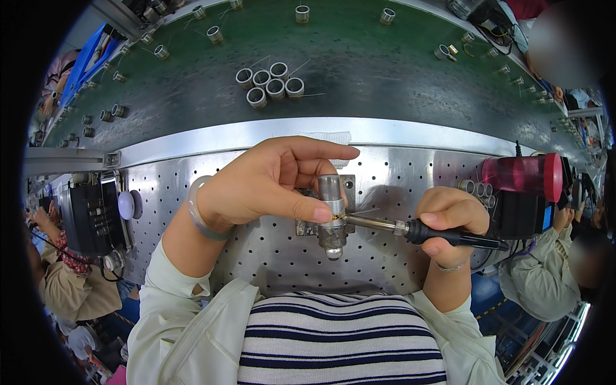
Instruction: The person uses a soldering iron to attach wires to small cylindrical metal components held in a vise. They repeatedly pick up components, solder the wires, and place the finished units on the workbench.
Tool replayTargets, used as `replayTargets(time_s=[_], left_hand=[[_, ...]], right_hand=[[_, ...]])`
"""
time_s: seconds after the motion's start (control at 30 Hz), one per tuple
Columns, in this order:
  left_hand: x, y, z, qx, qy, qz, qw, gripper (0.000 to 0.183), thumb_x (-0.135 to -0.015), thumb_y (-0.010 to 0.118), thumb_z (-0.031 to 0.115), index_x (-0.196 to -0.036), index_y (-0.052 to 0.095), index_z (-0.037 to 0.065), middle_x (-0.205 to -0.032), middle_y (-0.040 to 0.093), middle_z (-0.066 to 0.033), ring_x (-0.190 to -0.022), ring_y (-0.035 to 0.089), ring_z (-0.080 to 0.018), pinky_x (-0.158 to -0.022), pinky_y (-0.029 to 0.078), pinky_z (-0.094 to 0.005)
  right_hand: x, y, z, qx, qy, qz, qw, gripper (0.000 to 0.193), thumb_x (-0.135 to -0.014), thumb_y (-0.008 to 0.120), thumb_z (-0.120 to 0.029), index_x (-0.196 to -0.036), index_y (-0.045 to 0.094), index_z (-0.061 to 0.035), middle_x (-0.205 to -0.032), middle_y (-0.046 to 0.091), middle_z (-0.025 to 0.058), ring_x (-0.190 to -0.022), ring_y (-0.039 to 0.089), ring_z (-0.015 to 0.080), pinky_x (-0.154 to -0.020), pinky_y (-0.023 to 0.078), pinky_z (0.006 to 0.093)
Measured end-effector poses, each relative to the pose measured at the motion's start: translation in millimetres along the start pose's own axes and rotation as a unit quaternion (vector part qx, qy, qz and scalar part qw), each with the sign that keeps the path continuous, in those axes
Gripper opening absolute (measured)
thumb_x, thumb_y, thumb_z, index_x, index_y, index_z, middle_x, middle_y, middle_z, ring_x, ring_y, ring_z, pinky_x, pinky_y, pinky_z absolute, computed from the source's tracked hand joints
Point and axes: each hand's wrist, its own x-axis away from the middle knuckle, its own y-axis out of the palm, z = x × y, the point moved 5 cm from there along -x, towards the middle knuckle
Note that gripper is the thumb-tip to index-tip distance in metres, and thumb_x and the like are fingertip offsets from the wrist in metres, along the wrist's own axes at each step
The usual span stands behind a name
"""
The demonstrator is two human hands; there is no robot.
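Note:
My left hand [273, 183] holds a silver metal cylinder [330, 189] with a rounded lower end. The thumb presses on a ring [335, 215] round its middle, and the other fingers curl behind it, with the index finger stretched out. Wrapped round the black handle of a soldering iron [443, 235] is my right hand [452, 215]. The iron's tip meets the right side of the ring, where some brownish bits show. A thin wire sticks out to the right just above the tip. Under the cylinder, a dark metal block [307, 227] is partly hidden by my hand.
Beneath my hands lies a perforated metal plate [256, 256]. Beyond its raised rail runs a green conveyor belt [359, 83], bearing several metal rings [276, 88] with thin wires. At right stand a magenta cylinder [523, 176] and more rings [478, 188]; at left, a black device [90, 215].

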Motion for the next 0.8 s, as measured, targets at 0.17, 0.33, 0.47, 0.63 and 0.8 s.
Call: replayTargets(time_s=[0.17, 0.33, 0.47, 0.63, 0.8], left_hand=[[1, -1, -1, 0.005, 0.01, -0.001, 1.0, 0.078, -0.068, 0.08, -0.002, -0.137, 0.043, -0.005, -0.098, 0.066, -0.0134, -0.088, 0.064, -0.0145, -0.076, 0.053, -0.0221], [1, -2, -2, 0.003, 0.013, -0.002, 1.0, 0.078, -0.068, 0.08, -0.002, -0.137, 0.043, -0.005, -0.097, 0.066, -0.0131, -0.089, 0.064, -0.0147, -0.076, 0.053, -0.0222], [2, 2, 2, -0.006, 0.008, 0.011, 1.0, 0.076, -0.069, 0.079, -0.001, -0.137, 0.043, -0.006, -0.097, 0.065, -0.0126, -0.09, 0.064, -0.0148, -0.076, 0.052, -0.0218], [3, 6, 3, -0.021, 0.002, 0.018, 1.0, 0.075, -0.069, 0.077, -0.001, -0.136, 0.044, -0.006, -0.097, 0.065, -0.0127, -0.091, 0.064, -0.0151, -0.076, 0.052, -0.0217], [0, 2, -4, 0.018, 0.003, -0.008, 1.0, 0.075, -0.07, 0.077, -0.001, -0.137, 0.044, -0.004, -0.098, 0.065, -0.0132, -0.09, 0.063, -0.0143, -0.075, 0.052, -0.0217]], right_hand=[[0, -1, -1, 0.002, -0.006, -0.002, 1.0, 0.028, -0.068, 0.08, 0.0, -0.091, 0.066, 0.0076, -0.075, 0.065, 0.0141, -0.061, 0.061, 0.0193, -0.053, 0.046, 0.026], [0, -1, 0, 0.003, -0.005, -0.006, 1.0, 0.028, -0.068, 0.08, 0.001, -0.091, 0.066, 0.0072, -0.075, 0.065, 0.0139, -0.061, 0.061, 0.0188, -0.053, 0.046, 0.0255], [-1, 0, -1, 0.005, 0.003, -0.007, 1.0, 0.028, -0.068, 0.079, 0.001, -0.091, 0.066, 0.007, -0.075, 0.065, 0.0136, -0.061, 0.061, 0.0186, -0.053, 0.046, 0.0254], [0, 0, -1, 0.008, 0.003, 0.002, 1.0, 0.026, -0.068, 0.078, 0.001, -0.09, 0.065, 0.0072, -0.074, 0.064, 0.0138, -0.061, 0.06, 0.0191, -0.053, 0.045, 0.0267], [7, -6, 3, -0.049, 0.017, 0.068, 0.996, 0.021, -0.071, 0.076, -0.002, -0.087, 0.064, 0.0059, -0.075, 0.062, 0.0124, -0.06, 0.057, 0.0191, -0.055, 0.044, 0.0287]])
